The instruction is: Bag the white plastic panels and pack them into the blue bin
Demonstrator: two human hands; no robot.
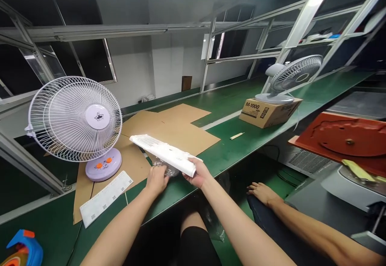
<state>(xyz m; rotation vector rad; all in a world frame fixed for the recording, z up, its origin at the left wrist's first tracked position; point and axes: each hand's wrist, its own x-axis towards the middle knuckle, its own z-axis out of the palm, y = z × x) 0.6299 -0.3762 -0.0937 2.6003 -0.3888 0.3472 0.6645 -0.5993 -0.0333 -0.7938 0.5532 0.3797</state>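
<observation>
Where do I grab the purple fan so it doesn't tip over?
I'd grip the purple fan by its round base, coming from the front, at both sides of the rim. The base looks broad and solid, while the wire cage is thin bars and sticks out wider above it. Avoid the orange knobs on top.

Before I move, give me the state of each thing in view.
White panel: tilted, held by right hand.
Clear plastic: crumpled, at left hand.
Lilac fan: upright, on cardboard.
Cardboard: unfolded, flat.
Label strip: lying flat.
Grey fan: standing on box.
Box: under grey fan.
</observation>
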